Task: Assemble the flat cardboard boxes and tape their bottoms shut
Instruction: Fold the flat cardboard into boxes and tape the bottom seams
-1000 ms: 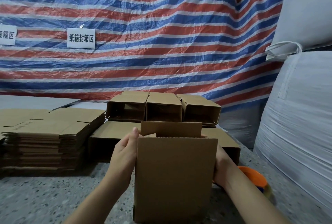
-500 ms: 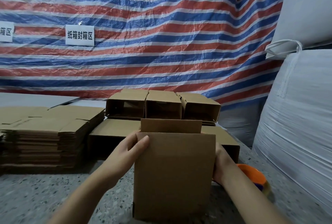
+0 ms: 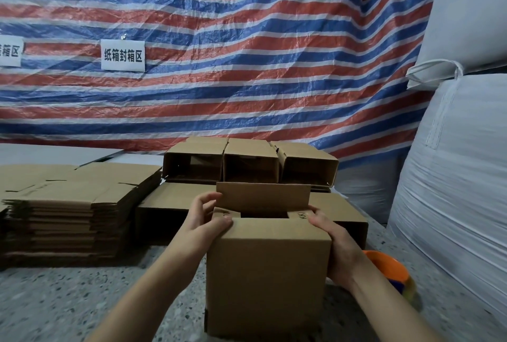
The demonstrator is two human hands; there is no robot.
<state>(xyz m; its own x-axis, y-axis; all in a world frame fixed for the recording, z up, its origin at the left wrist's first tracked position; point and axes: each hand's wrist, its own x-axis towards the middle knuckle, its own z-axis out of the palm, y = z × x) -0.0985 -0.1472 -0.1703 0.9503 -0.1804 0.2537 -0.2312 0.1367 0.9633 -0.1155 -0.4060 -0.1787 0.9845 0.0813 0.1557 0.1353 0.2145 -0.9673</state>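
Observation:
A brown cardboard box stands upright on the speckled table right in front of me. Its near flap is folded down over the top, both side flaps lie inward, and the far flap still stands up. My left hand grips the box's top left corner, thumb on the folded near flap. My right hand holds the top right corner and side. An orange tape dispenser lies on the table just behind my right wrist, partly hidden.
A tall stack of flat cardboard blanks sits at the left. Three assembled boxes lie on their sides on other boxes behind the one I hold. Big white sacks close off the right side. A striped tarp hangs behind.
The near flap, upright before, has been folded down over the box top. Both hands moved up to the top corners, the right one coming forward from behind the box.

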